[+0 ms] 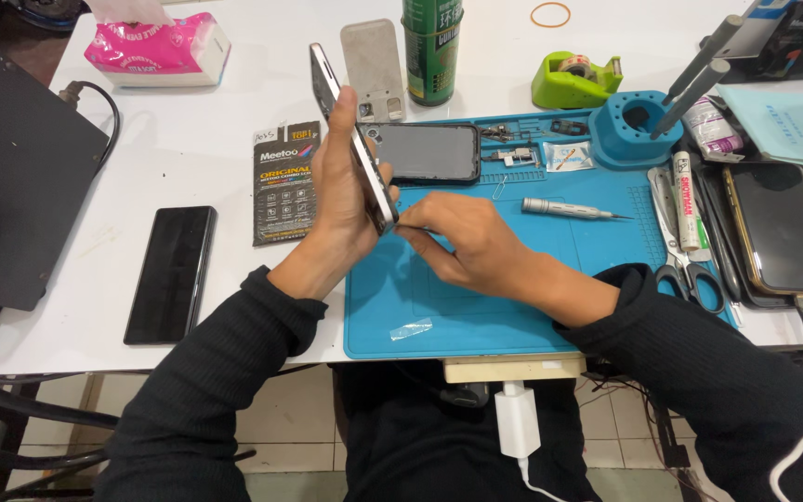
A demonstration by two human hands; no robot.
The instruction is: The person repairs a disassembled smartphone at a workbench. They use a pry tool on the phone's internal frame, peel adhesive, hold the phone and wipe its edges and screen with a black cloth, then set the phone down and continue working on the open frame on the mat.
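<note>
We are holding a phone (353, 139) on edge above the blue mat (513, 307), at the mat's left end, and working at its lower corner. Our left hand (341, 200) is clamped around the phone's body, fingers wrapping one face and the thumb pressing the other, so the handset is standing tilted with its top pointing away from us. Our right hand (471, 242) is pinching together at the phone's bottom edge, fingertips touching the frame; whether they are gripping a small tool or pick there, we cannot tell.

We are judging this to be the opening or seam-working step of a repair, with the handset not yet apart. The next move is calling for a steady left-hand hold and fine, light pressure from the right fingertips along that edge.

A second phone (425, 151) is lying face up on the mat just beyond, a screwdriver (569, 209) to its right, and a third phone (172, 272) is resting on the white tabletop (197, 121) well to the left.
</note>
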